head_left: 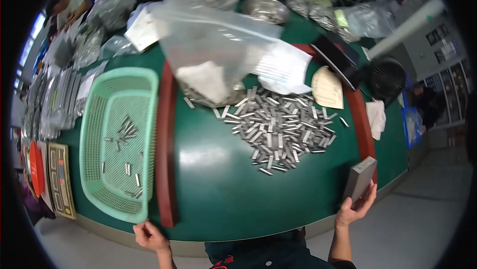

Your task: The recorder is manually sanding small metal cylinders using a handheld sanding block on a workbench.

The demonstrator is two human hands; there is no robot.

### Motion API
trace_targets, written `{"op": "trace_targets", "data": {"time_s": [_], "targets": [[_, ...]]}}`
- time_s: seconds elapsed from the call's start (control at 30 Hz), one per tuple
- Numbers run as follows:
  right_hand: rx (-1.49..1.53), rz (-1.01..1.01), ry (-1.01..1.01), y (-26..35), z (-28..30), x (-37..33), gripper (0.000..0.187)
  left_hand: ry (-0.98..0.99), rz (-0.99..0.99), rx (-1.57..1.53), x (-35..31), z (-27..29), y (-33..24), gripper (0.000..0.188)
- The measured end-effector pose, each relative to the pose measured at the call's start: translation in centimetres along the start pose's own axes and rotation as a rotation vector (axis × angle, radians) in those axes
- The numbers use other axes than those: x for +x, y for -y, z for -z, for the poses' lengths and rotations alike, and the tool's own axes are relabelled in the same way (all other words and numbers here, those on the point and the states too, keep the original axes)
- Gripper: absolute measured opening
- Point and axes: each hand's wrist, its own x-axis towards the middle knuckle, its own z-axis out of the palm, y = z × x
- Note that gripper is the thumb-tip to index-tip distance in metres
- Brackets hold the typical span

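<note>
My right hand is wrapped round a grey rectangular block, held near the front right edge of the green table. At the near corner of a light green plastic basket, my left hand is closed, its fingers curled at the rim; whatever they pinch is hidden. Inside the basket lie several small metal pins, scattered over its perforated bottom. A large heap of short silvery metal pins spreads across the middle of the table, with a few strays around it.
Red rails flank the work area. Behind the heap stand a big clear plastic bag, a paper sheet, a beige tag and a metal bowl. A black box lies far right. A scale sits left.
</note>
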Motion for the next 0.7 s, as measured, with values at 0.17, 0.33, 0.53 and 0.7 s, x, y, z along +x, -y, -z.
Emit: {"op": "trace_targets", "data": {"time_s": [0.17, 0.33, 0.53, 0.7], "targets": [[0.122, 0.153, -0.017, -1.1, 1.2, -0.2, 0.094, -0.025, -0.012, -0.061, 1.1, -1.0, 0.2, 0.016], [0.186, 0.249, 0.044, -2.1, 1.5, 0.1, 0.088, 0.008, 0.007, -0.061, 1.5, -1.2, 1.7, 0.018], [0.276, 0.300, 0.211, -1.2, 2.9, 2.4, 0.080, -0.003, 0.013, -0.118, 2.0, -0.5, 0.9, 0.021], [0.304, 0.303, 0.390, -1.5, 2.9, 3.5, 0.083, -0.010, 0.071, -0.066, 2.0, -0.7, -0.3, 0.019]]}}
